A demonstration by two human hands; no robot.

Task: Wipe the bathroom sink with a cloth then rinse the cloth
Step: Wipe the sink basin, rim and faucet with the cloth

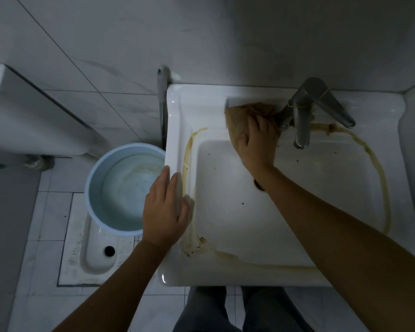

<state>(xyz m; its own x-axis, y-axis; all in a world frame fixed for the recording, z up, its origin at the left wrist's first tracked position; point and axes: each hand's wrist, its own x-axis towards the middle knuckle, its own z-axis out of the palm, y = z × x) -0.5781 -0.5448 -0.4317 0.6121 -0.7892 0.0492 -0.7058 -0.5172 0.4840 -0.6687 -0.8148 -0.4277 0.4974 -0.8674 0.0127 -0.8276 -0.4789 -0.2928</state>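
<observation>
One round pale-blue plastic bucket (pixel 91 178) stood on the tiled floor just beside the left edge of the sink, holding a shallow layer of water with a few dark specks. One white rectangular ceramic sink (pixel 175 271) was in view; its basin held scattered dark specks around the drain hole (pixel 259 185), and a brownish stain line (pixel 379 183) ran round the flat rim on the left, front and right. One tan cloth (pixel 235 121) lay on the back ledge of the sink, touching the base of the single grey metal tap (pixel 302 116). The right hand (pixel 256 144) pressed down on the cloth with its fingers spread flat over it. The left hand (pixel 164 209) rested on the sink's left rim, fingers straight and together, holding nothing. One grey handle (pixel 162 97) leaned upright at the sink's back left corner. One white squat toilet pan (pixel 96 255) lay in the floor, partly under the bucket. The right half of the back ledge and the basin floor lay open.
</observation>
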